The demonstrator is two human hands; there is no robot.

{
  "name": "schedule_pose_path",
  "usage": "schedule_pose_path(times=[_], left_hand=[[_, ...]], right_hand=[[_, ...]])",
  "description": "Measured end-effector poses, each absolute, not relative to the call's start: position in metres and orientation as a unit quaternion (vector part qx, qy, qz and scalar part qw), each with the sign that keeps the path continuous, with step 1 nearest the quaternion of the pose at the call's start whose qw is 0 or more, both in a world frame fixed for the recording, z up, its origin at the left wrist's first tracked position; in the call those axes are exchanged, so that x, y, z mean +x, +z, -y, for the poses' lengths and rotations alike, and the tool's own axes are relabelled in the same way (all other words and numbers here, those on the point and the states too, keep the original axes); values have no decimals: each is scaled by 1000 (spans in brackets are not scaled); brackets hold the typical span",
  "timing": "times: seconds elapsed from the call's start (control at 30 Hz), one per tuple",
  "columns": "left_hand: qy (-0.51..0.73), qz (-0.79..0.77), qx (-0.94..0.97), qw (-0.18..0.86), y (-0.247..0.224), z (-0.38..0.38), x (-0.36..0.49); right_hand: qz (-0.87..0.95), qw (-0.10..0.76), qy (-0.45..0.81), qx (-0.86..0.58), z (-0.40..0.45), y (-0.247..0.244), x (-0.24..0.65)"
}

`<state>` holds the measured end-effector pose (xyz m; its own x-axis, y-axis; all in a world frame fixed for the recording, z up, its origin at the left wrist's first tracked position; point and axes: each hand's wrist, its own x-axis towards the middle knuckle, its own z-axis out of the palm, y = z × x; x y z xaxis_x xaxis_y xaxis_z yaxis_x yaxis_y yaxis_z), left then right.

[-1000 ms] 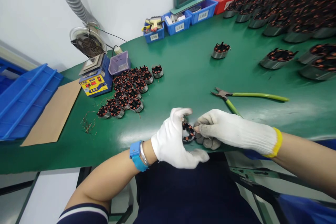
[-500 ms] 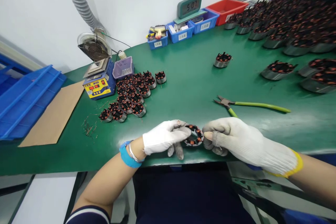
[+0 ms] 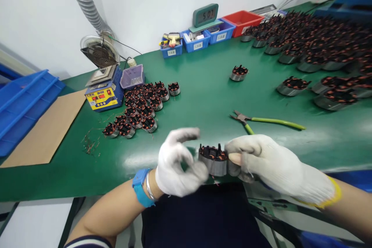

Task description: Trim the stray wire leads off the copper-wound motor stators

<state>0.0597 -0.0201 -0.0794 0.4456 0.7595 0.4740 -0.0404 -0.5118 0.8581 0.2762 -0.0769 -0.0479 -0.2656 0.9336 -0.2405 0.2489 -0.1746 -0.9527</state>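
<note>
Pliers (image 3: 263,120) and crowded wire-wound cores (image 3: 312,60) show a workshop.

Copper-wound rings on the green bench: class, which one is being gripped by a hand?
The ring between the gloves, pinched at its side by the right hand; neither hand touches the other rings.

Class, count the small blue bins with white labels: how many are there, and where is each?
3, side by side along the wall: the left bin, the middle bin and the right bin, next to the red bin.
</note>
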Motion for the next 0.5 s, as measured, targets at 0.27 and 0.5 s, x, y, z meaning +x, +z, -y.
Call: schedule_pose_path(times=[0.27, 0.5], left_hand=[[38, -231, 494, 837, -79, 6, 62], [383, -299, 632, 604, -68, 19, 59]], right_hand=[[598, 261, 515, -556, 77, -45, 276], [574, 250, 546, -557, 77, -44, 271]])
